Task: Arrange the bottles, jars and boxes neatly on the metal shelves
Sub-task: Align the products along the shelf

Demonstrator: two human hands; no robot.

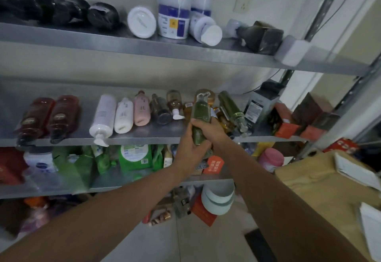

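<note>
1. I hold the green bottle [201, 111] upright in the air, just in front of the front edge of the middle shelf [144, 137], right of its centre. It is not set down yet.
2. My left hand [190, 152] wraps its fingers round the bottle's lower part. My right hand [208, 128] curls round its middle from the right, so both hands grip it.
3. The left half of the middle shelf looks done to me. Two red-brown bottles [34, 117] lie side by side, and a tall white bottle [103, 115], a shorter white one and a pink bottle [141, 108] lie in a row with their caps toward the front edge.
4. The right half is not done. Behind my hands, amber bottles [175, 102] and a second green bottle [231, 107] lean on each other. A grey box [257, 107] tilts beside them, and orange boxes [288, 125] sit jumbled at the right end.
5. On the top shelf [123, 45], black jars [103, 15] line the left part and white-and-blue tubs [174, 12] stand near the centre. One tipped tub [206, 30] lies on its side, and a dark box [261, 36] is toppled near the right end.
6. The lower shelf [144, 181] is crammed with green packets [135, 156] and more, and loose goods lie on the floor beneath it.
7. I judge the task well under half done.
</note>
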